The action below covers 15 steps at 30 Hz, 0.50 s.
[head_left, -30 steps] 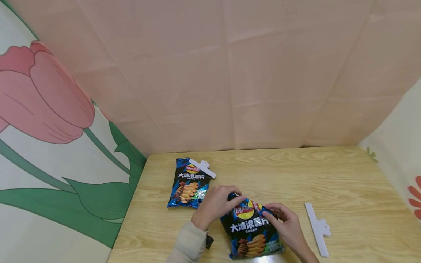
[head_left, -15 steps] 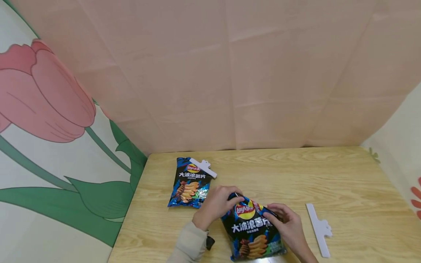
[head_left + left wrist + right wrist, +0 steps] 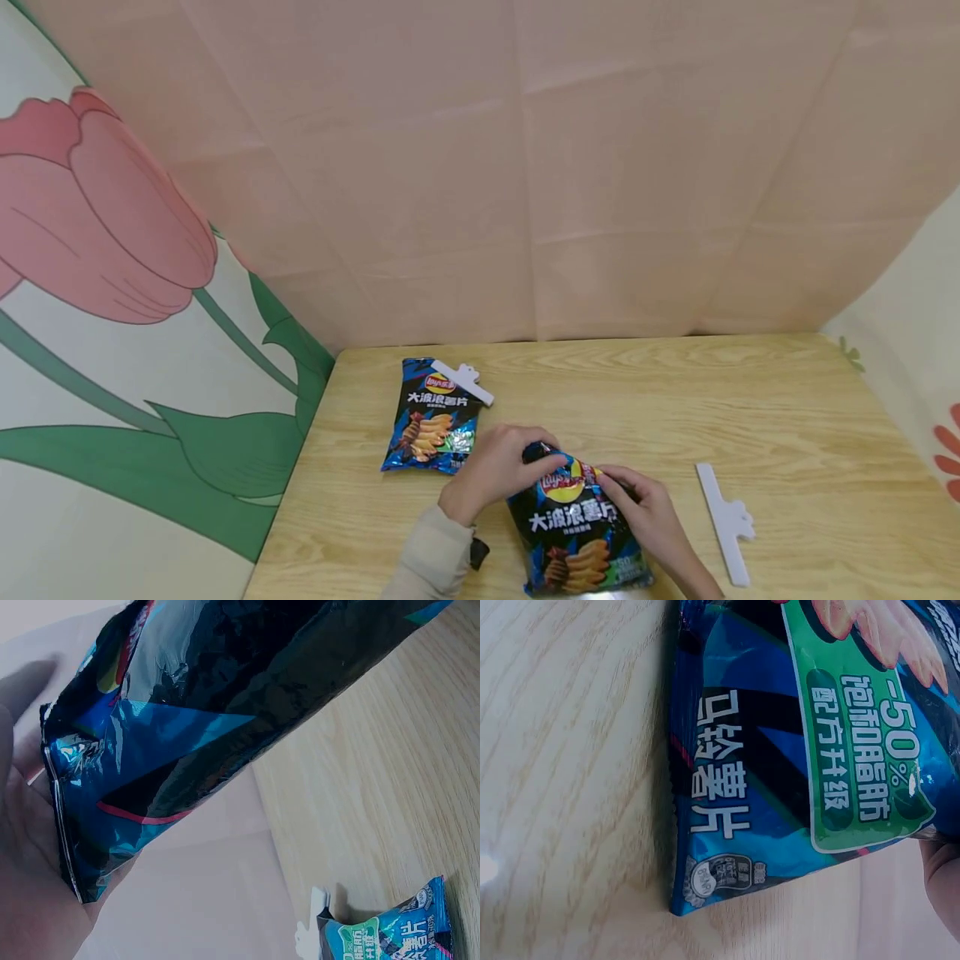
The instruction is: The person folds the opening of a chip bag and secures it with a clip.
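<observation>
A black and blue Lay's chip bag (image 3: 573, 533) stands slightly tilted near the table's front edge. My left hand (image 3: 498, 471) grips its top left corner, thumb over the front; the left wrist view shows the bag's crimped edge (image 3: 64, 817) against the palm. On the top right, my right hand (image 3: 648, 517) pinches the bag's edge, with the thumb on the front and the fingers behind, partly hidden. In the right wrist view, the bag's printed lower corner (image 3: 780, 772) fills much of the picture, and part of a hand (image 3: 943, 877) shows at the edge.
A second chip bag (image 3: 423, 425) lies at the back left, a white clip (image 3: 463, 382) across its top right corner. Another white clip (image 3: 726, 525) lies on the wooden table (image 3: 825, 467) right of my right hand. A pink cloth (image 3: 525, 167) hangs behind the table.
My right hand has shifted slightly left along the bag's top edge, and its fingers now sit closer to the logo. The left hand keeps its grip with little movement.
</observation>
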Motion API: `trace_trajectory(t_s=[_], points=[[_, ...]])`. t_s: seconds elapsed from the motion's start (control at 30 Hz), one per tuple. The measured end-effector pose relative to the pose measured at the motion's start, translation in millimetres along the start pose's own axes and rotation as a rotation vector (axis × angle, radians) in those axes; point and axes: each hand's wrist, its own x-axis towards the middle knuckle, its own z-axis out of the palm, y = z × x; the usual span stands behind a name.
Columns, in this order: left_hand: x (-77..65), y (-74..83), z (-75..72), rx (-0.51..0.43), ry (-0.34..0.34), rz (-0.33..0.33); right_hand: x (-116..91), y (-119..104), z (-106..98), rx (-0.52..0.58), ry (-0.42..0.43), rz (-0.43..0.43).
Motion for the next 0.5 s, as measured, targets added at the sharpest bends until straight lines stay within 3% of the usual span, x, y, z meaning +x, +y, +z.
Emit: trace_trajectory(t_s=[0.5], points=[[1.9, 0.8, 0.9, 0.049, 0.022, -0.03, 1.3, -0.6, 3.5, 0.054, 0.03, 0.022]])
